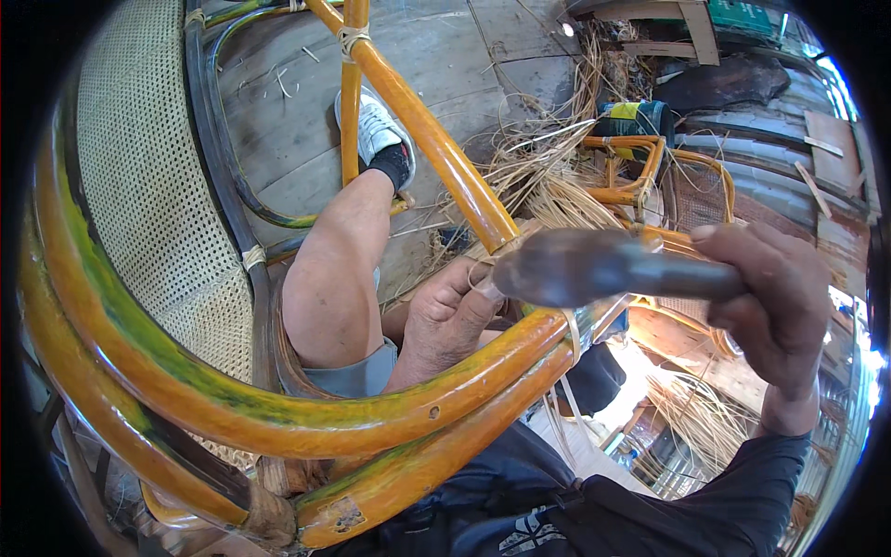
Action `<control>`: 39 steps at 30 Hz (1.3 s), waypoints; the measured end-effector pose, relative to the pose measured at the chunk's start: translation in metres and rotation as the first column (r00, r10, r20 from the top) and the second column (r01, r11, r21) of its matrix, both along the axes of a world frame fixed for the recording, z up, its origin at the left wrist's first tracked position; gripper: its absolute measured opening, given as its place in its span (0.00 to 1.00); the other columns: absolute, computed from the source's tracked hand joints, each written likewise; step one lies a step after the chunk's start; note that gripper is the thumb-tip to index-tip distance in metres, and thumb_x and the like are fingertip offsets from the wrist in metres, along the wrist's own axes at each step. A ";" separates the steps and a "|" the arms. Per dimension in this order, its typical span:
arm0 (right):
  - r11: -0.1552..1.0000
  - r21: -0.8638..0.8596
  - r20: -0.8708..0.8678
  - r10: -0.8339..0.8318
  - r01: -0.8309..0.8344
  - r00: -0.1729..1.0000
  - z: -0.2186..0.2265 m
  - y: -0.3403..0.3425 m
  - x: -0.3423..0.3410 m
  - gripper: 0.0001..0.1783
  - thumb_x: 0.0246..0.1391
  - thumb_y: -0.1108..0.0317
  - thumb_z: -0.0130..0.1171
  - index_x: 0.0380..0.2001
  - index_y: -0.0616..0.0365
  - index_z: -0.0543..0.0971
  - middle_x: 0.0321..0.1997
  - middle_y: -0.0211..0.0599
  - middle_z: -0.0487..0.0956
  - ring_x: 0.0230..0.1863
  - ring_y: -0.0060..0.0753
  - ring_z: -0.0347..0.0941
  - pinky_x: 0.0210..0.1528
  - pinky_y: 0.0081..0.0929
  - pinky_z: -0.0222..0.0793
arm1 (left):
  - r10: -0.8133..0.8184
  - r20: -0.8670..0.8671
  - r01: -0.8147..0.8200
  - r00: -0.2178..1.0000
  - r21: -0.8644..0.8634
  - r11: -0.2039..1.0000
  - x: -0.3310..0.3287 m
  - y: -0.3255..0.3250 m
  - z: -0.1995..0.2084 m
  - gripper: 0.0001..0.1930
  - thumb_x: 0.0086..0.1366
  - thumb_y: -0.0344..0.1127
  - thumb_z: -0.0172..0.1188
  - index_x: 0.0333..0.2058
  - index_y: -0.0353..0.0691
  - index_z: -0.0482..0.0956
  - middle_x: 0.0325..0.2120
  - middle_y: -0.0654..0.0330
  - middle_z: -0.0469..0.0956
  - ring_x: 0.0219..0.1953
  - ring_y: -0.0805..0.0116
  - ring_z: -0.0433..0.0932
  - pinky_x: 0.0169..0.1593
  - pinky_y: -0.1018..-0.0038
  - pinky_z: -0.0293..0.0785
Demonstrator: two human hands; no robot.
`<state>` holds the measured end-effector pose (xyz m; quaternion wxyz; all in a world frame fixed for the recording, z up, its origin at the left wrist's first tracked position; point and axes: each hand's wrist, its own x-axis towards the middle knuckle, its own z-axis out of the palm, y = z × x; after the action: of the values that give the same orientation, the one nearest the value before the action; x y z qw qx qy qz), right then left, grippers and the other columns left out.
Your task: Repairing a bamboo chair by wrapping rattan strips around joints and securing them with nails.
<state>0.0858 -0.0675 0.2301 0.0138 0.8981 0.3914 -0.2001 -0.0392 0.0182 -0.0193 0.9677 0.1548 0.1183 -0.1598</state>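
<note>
- Two hands work at an orange rattan frame (278, 418), whose curved rails sweep from the left edge across the lower middle.
- Left of the hands, a woven cane panel (148, 186) fills the frame's upper left side.
- Beside the panel, the person's bare knee (329, 288) rises inside the frame, with a white shoe (376, 130) beyond it on the plank floor (278, 111).
- The left hand (445, 320) sits curled just above the frame's upper rail, fingers pinching a thin cane strip (483, 274) where a straight orange pole (436, 148) meets the rail.
- A pale strip binding (573, 330) wraps the rail just right of that hand.
- The right hand (775, 297), above and right of the frame, is closed around a dark tool (594, 269) whose blurred tip points toward the left hand.
- Beyond the frame, loose cane strands (548, 176) and a smaller frame (631, 172) lie on the floor.
</note>
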 end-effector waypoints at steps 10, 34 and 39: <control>0.988 -0.151 -0.067 0.027 -0.037 0.997 0.006 0.002 0.004 0.21 0.47 0.55 0.59 0.37 0.62 0.74 0.20 0.37 0.72 0.19 0.35 0.68 0.21 0.30 0.59 | 0.011 -0.054 -0.003 0.998 0.152 0.988 0.001 0.009 0.008 0.11 0.66 0.36 0.51 0.36 0.33 0.70 0.30 0.61 0.74 0.31 0.82 0.70 0.38 0.83 0.71; 0.880 -0.412 -0.121 0.202 -0.235 0.972 -0.010 0.004 0.009 0.22 0.45 0.54 0.59 0.39 0.60 0.74 0.18 0.35 0.70 0.18 0.35 0.66 0.21 0.31 0.57 | -0.034 -0.014 0.034 0.999 -0.022 0.999 0.006 0.013 0.006 0.11 0.65 0.37 0.52 0.36 0.33 0.71 0.29 0.63 0.74 0.32 0.81 0.71 0.37 0.83 0.69; 0.959 -0.160 -0.044 0.228 -0.232 0.973 -0.009 0.008 0.013 0.23 0.43 0.54 0.61 0.38 0.60 0.75 0.19 0.35 0.72 0.16 0.33 0.67 0.19 0.31 0.57 | -0.113 -0.010 0.113 0.994 0.048 0.992 -0.002 -0.005 -0.016 0.06 0.66 0.33 0.50 0.34 0.35 0.70 0.27 0.68 0.71 0.29 0.87 0.68 0.33 0.87 0.67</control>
<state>0.0989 -0.0600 0.2216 0.1058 0.8396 0.4757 -0.2400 -0.0416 0.0128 -0.0354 0.9527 0.1842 0.1166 -0.2119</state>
